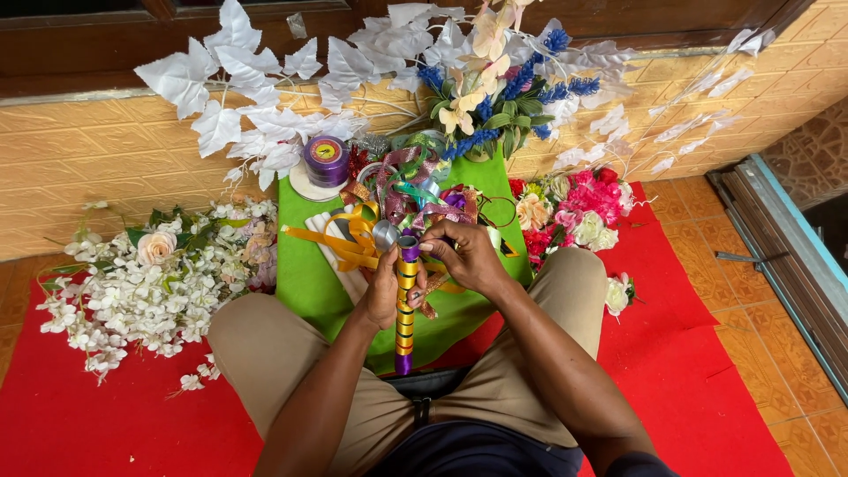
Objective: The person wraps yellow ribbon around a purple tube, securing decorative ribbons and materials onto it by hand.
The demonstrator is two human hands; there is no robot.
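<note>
I sit cross-legged and hold an upright purple tube (405,305) wound in a spiral with yellow ribbon. My left hand (384,287) grips the tube around its middle. My right hand (464,254) pinches at the tube's top end, fingers curled on the ribbon there. Loose yellow ribbon (340,243) trails off to the left over a green cloth (305,283). A tangle of coloured ribbons (411,190) lies just beyond my hands.
White artificial blossoms (141,291) lie at left on a red mat (106,415). Pink and red fake flowers (574,208) sit at right. A purple ribbon spool (326,159), white leaf sprays (256,88) and a blue-and-cream bouquet (495,97) stand against the tiled wall.
</note>
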